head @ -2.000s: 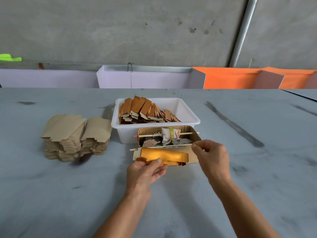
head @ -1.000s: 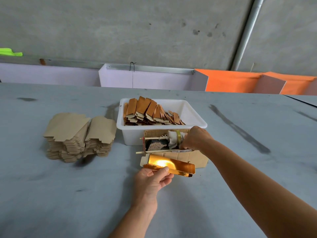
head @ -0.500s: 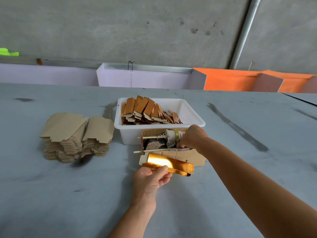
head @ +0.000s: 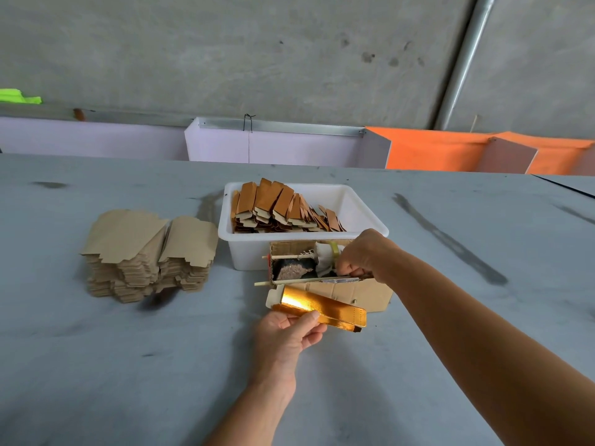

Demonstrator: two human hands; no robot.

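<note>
A grey counter [head: 128,365] runs below a concrete wall. The fingers [head: 306,318] of the left hand [head: 286,339] pinch the near edge of a gold carton [head: 322,309], held low in front of the cardboard box [head: 370,294]. The right hand [head: 363,255] curls down inside that box; whether it grips anything I cannot tell. It seems best to hold the carton level and lift the right hand straight up, clear of the stick [head: 289,281]. Behind stands a white tub [head: 363,214], and flat cartons [head: 145,252] are stacked to the left.
</note>
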